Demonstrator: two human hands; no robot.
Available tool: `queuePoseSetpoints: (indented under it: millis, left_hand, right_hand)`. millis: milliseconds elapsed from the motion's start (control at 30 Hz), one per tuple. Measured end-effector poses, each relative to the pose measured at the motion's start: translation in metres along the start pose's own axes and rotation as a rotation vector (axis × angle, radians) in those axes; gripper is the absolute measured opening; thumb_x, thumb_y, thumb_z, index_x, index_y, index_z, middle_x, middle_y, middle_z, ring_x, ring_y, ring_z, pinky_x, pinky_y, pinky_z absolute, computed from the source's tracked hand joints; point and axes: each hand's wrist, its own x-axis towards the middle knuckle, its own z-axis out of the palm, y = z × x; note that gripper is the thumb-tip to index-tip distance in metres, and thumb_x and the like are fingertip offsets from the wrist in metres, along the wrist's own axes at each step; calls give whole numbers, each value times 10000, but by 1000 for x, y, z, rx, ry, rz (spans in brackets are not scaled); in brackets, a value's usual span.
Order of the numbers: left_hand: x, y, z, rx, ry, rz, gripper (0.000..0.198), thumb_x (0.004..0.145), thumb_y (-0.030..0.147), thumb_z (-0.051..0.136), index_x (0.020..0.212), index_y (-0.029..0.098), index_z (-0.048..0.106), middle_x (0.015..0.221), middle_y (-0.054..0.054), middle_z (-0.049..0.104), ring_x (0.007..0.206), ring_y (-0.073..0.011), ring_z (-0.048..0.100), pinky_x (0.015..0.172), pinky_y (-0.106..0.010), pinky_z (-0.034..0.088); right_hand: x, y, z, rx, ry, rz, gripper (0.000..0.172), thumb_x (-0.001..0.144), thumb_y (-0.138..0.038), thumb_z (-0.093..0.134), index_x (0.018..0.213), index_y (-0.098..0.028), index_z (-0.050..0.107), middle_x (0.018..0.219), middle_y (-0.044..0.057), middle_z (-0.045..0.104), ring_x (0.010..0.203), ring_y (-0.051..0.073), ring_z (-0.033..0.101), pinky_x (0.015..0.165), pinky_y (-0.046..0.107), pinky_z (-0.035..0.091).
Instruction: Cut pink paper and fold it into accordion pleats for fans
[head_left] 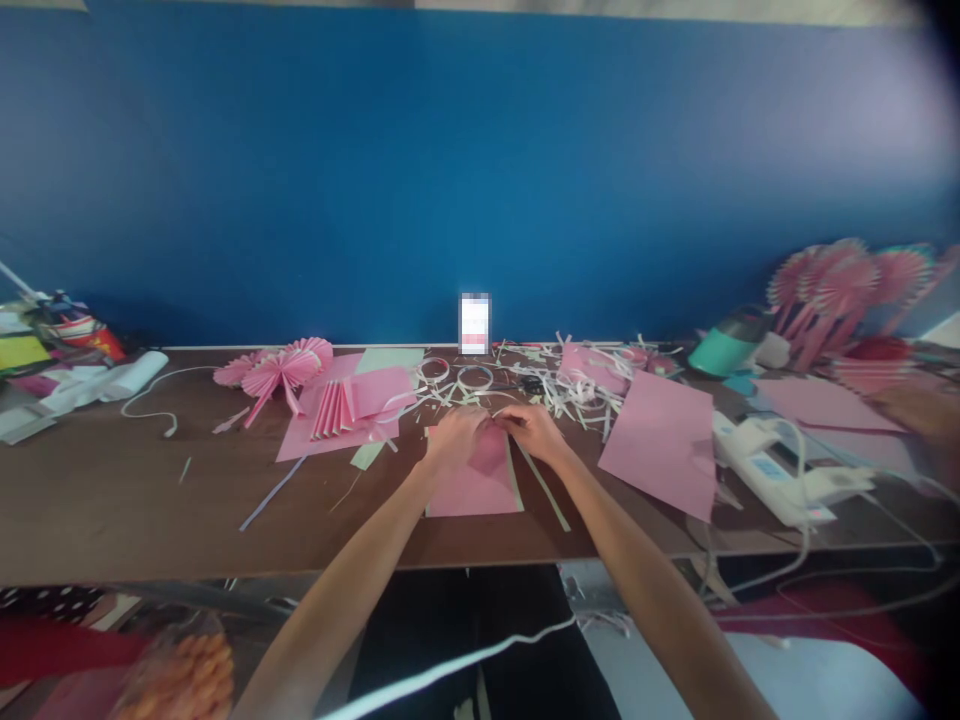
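Note:
A pink paper sheet [472, 490] lies in front of me on the brown table, with pale strips along its side edges. My left hand [456, 435] rests over its upper left part, fingers bent towards the top edge. At the top right corner my right hand [532, 428] has thumb and fingertips pinched together; what is between them is too small to make out. Both hands' fingertips nearly meet. From below the right hand a narrow pale strip [547, 492] runs down beside the sheet.
Pleated pink paper fans [281, 375] and folded pink paper [352, 405] lie left. Two tape rolls [475, 378], paper scraps [577, 395] and a lit phone [475, 325] are behind my hands. Right are a pink sheet [664, 440] and a power strip [772, 470].

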Motion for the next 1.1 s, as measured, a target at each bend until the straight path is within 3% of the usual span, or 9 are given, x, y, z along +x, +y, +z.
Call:
queuePoseSetpoints:
  millis: [133,300,433,600,767,933,1100]
  left_hand:
    - [1,-3,-2,58,-36,-5,279,943,286,330,889,177,581,881,-47,627,829,-178,564,741,-280,412]
    - [-1,-12,-13,100,-96,0,273,941,323,341,927,190,579,891,-40,637,803,-173,574,721,-267,402]
    - [-2,-15,-19,122,-100,-58,282,931,342,360,871,194,592,847,-30,640,792,-176,572,731,-267,397]
    - [-1,-9,-20,124,-97,-42,277,926,338,372,869,190,599,877,-44,647,814,-181,574,750,-269,398]
    - [-1,-8,-19,101,-118,10,248,920,293,373,871,197,596,886,-38,646,823,-176,579,729,-261,404]
    - [-2,-14,-18,96,-185,-56,328,938,308,310,808,195,588,830,-41,642,766,-177,589,664,-256,402]
    - [-2,-13,-18,136,-179,-76,337,945,331,296,839,187,582,862,-58,640,762,-186,593,667,-267,406]
  right_hand:
    - [1,-4,0,-22,28,0,192,860,-277,503,822,-193,671,720,7,666,646,144,582,619,235,401]
    - [0,0,-5,-38,105,33,221,873,-311,472,858,-200,661,806,31,677,717,174,597,675,272,425]
    - [-1,4,-6,-60,91,30,243,881,-324,454,894,-206,666,824,41,674,734,180,592,700,291,435]
    - [0,3,-3,-197,91,-89,217,874,-335,508,965,-215,664,917,71,669,906,214,557,834,346,392]
    - [1,5,0,-284,36,-117,208,901,-267,471,905,-197,666,837,59,665,859,196,544,794,322,364]
    - [-1,6,-3,-319,59,-108,194,899,-208,458,862,-200,649,841,42,667,843,182,533,810,320,337]
    - [-1,1,-4,-475,38,-142,184,904,-229,458,941,-204,637,930,68,667,979,227,495,841,356,297]
